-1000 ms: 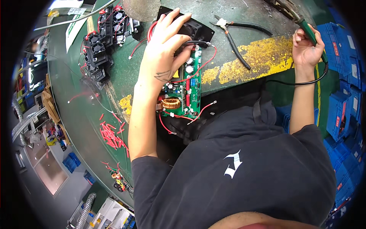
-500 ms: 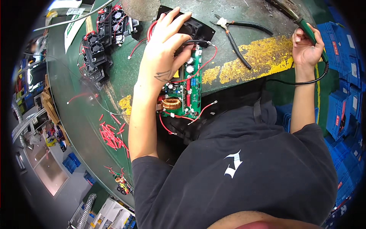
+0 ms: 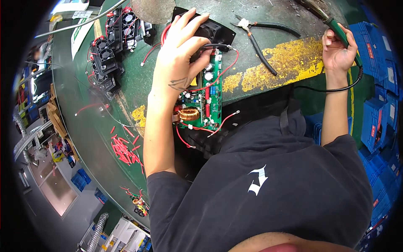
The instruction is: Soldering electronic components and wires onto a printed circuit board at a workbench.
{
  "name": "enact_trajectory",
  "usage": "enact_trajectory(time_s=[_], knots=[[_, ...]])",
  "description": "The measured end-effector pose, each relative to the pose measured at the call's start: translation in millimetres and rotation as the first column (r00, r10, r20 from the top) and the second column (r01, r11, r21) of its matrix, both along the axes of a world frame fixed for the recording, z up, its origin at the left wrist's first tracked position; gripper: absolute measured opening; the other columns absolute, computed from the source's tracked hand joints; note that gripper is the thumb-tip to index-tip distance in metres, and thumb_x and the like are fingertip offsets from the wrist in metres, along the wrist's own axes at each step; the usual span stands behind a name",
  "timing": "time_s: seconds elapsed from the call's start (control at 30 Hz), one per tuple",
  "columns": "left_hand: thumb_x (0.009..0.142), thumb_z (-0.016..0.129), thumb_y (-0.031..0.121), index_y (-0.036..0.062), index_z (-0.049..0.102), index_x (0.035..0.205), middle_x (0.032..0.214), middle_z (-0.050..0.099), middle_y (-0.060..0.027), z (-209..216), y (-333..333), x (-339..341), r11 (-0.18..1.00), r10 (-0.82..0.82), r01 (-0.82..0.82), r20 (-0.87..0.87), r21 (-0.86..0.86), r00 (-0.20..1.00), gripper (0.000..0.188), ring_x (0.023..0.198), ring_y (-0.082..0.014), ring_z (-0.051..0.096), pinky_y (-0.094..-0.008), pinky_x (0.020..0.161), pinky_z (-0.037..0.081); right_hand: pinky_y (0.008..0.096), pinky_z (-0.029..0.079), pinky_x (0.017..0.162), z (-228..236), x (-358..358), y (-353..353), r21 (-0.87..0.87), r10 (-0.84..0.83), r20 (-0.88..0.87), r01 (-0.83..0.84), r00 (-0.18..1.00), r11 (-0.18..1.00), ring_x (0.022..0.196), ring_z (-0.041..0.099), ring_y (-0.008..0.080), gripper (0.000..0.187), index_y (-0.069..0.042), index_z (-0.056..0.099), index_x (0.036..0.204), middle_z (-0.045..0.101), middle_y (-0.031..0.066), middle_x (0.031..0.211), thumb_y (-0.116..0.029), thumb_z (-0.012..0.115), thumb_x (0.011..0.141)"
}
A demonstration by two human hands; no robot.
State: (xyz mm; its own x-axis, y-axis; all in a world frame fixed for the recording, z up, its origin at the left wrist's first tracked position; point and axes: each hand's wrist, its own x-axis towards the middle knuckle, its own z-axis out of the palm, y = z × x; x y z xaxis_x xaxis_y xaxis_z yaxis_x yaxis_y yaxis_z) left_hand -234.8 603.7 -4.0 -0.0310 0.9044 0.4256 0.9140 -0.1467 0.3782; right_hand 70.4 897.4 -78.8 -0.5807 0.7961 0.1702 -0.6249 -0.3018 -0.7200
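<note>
My left hand (image 3: 178, 52) is closed over a black fan panel (image 3: 224, 33) at the far edge of a green circuit board (image 3: 216, 98). Its thumb and index finger come together near a thick black wire, and part of the grip is hidden. A copper-wound coil (image 3: 189, 114) and red-and-white leads show on the board's near end. On the right, my right hand (image 3: 339, 52) is wrapped around the green handle of a soldering iron (image 3: 339, 33), its metal shaft pointing away to the upper left. Between the hands lie pliers (image 3: 252, 31) with dark handles, jaws apart.
Several black fan assemblies (image 3: 105, 54) stand at the left of the green bench (image 3: 159, 14). Red sleeve pieces (image 3: 121, 149) lie scattered nearer me, with a small wired part (image 3: 138, 203) below. Stacked blue crates (image 3: 373, 122) line the right. The iron's black cord (image 3: 327, 91) hangs across the bench edge.
</note>
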Motion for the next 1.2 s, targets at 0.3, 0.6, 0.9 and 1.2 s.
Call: enact_trajectory(time_s=[0.3,0.6,0.9,1.2], knots=[[0.076,0.077,0.009,0.0052,0.069,0.095,0.142,0.061,-0.0122,0,0,1,1.000,0.026,-0.026,-0.014,-0.011,1.000,0.021,0.141,-0.0400,0.046,-0.0517,0.118,0.036,0.0309,0.044,0.055,-4,1,0,0.031,-0.011,-0.039,0.012,0.999,0.999,0.069,0.056,0.0240,0.044,0.003,0.068,0.120,0.066,0.0206,0.090,-0.032,0.047,0.102],[0.075,0.078,0.010,0.0063,0.069,0.096,0.141,0.061,-0.0133,2,0,-1,1.000,0.028,-0.028,-0.036,-0.006,0.999,0.023,0.141,-0.0399,0.047,-0.0510,0.117,0.038,0.0308,0.044,0.055,-6,6,5,0.038,-0.039,-0.014,0.040,0.999,0.998,0.068,0.056,0.0242,0.044,0.003,0.067,0.120,0.066,0.0203,0.089,-0.031,0.046,0.102],[0.081,0.076,0.008,0.0059,0.070,0.100,0.138,0.063,-0.0177,9,-1,4,1.000,0.027,-0.028,0.079,0.015,0.997,0.020,0.139,-0.0412,0.050,-0.0491,0.116,0.038,0.0305,0.044,0.055,-9,5,4,0.035,-0.032,-0.027,0.033,0.999,0.999,0.068,0.056,0.0243,0.043,0.002,0.067,0.120,0.065,0.0204,0.089,-0.031,0.046,0.102],[0.092,0.067,0.004,0.0013,0.065,0.103,0.134,0.067,-0.0173,12,-3,8,0.990,0.138,-0.132,0.246,-0.040,0.959,0.012,0.138,-0.0370,0.054,-0.0460,0.116,0.038,0.0302,0.044,0.055,-3,8,-5,0.008,-0.031,-0.045,0.031,0.999,0.999,0.068,0.055,0.0238,0.044,0.003,0.067,0.121,0.065,0.0201,0.089,-0.031,0.047,0.102]])
